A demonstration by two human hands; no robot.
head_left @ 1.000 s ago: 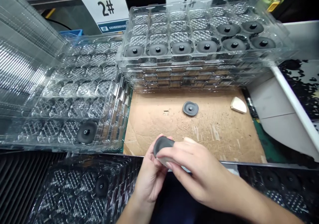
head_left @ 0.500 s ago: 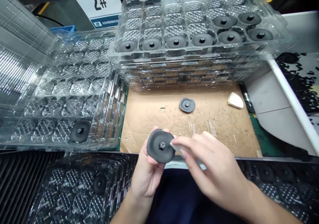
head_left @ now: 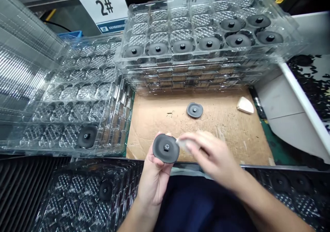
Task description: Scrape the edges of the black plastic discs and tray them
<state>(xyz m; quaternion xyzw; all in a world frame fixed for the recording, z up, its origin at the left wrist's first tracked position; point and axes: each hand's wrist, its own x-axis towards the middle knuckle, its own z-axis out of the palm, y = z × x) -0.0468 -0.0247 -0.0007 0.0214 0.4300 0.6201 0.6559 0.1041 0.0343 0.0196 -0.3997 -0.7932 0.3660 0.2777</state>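
My left hand [head_left: 156,180] grips a black dished disc [head_left: 161,154] from below, its face and small central hub turned up. At the disc's right rim is my right hand [head_left: 211,153], fingers pinched on a small whitish piece [head_left: 183,144] that motion blur leaves unclear. The piece appears to touch or nearly touch the rim. Another black disc [head_left: 190,113] lies hub up on the cardboard [head_left: 152,118], beyond my hands.
Clear plastic trays [head_left: 180,65] are stacked at the back, several black discs in the top one. At left, another tray stack [head_left: 110,122] holds one disc. A cream wedge-shaped block [head_left: 245,105] lies at the cardboard's right. Black scraps [head_left: 309,84] fill a white-edged bin.
My right hand has moved slightly up and left along the disc's rim. The held disc has tilted a little in my left hand. The camera view has shifted slightly.
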